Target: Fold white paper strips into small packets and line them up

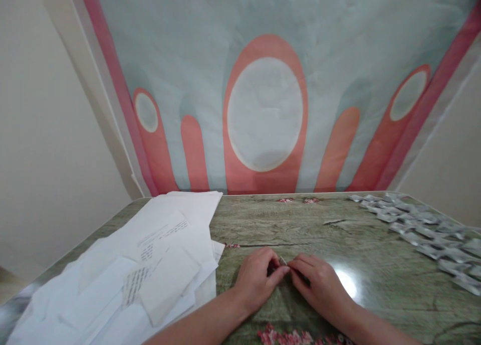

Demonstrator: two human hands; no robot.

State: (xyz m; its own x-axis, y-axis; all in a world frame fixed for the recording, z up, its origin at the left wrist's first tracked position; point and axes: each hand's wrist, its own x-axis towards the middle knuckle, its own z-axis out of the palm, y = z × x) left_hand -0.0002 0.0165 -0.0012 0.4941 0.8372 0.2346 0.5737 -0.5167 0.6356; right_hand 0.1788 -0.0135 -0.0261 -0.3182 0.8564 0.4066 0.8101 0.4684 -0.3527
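Both hands meet over the middle of the wood-patterned table [270,219], fingertips nearly touching. My left hand [259,275] is closed in a pinch on a small pale piece [283,261] that looks like paper. From the other side, my right hand [319,282] has its thumb and fingers pinched together at the same small piece. Most of that piece is hidden by the fingers. Left of my left hand lies a loose, overlapping pile of white paper sheets [184,204], some with printed text.
Rows of twisted, silvery-grey strips [424,232] lie along the table's right side. Behind the table's far edge hangs a pale blue backdrop [323,34] with red and pink shapes. Plain walls stand at left and right.
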